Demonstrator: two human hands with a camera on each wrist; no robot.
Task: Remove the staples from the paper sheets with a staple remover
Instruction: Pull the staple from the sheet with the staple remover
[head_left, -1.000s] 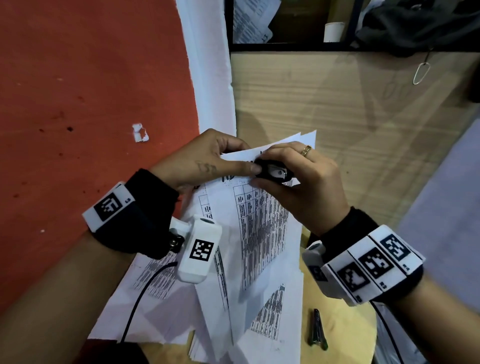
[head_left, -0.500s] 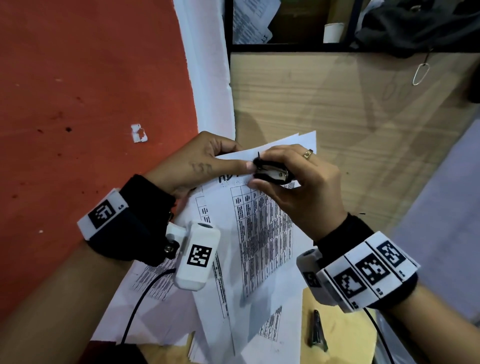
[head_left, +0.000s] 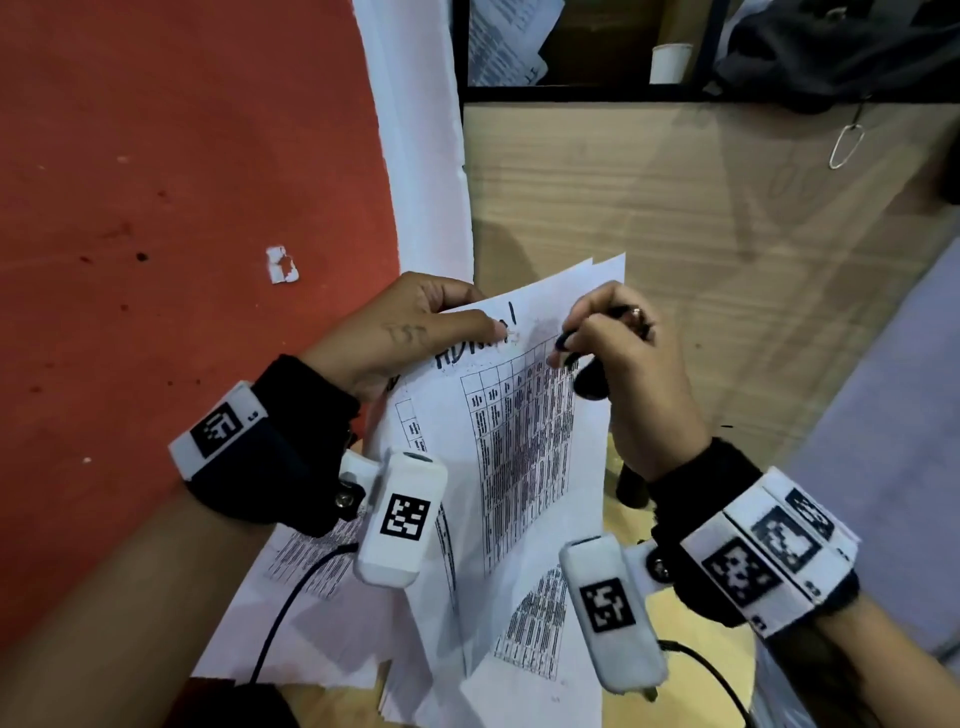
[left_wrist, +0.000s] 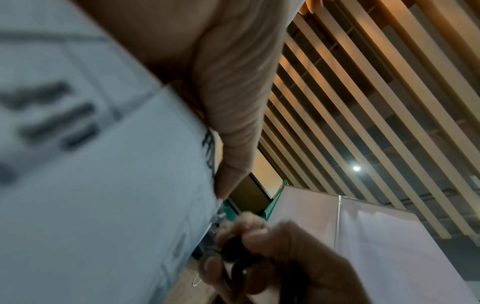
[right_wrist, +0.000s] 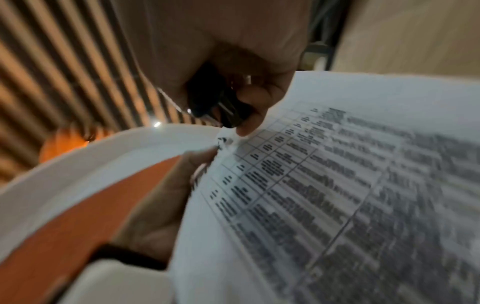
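Note:
My left hand (head_left: 415, 332) pinches the top left corner of a printed paper sheet (head_left: 524, 457) lifted off the desk, thumb on the front by the torn staple spot (head_left: 511, 338). The same thumb (left_wrist: 233, 127) presses the sheet (left_wrist: 103, 185) in the left wrist view. My right hand (head_left: 618, 364) grips the black staple remover (head_left: 589, 382) just right of that corner, a little apart from the paper. Fingers curl round the remover (right_wrist: 215, 102) above the sheet (right_wrist: 337, 185) in the right wrist view. Whether its jaws hold a staple is hidden.
More printed sheets (head_left: 322, 613) lie in a loose pile under my hands on the wooden desk (head_left: 701, 234). An orange-red wall (head_left: 156, 182) stands on the left. A paper clip (head_left: 847, 145) hangs at the back right, and a white cup (head_left: 670, 62) sits on a shelf.
My right hand has pulled the staple remover away to the right from the corner where it was clamped. The left hand keeps pinching the sheet, which has tilted up slightly.

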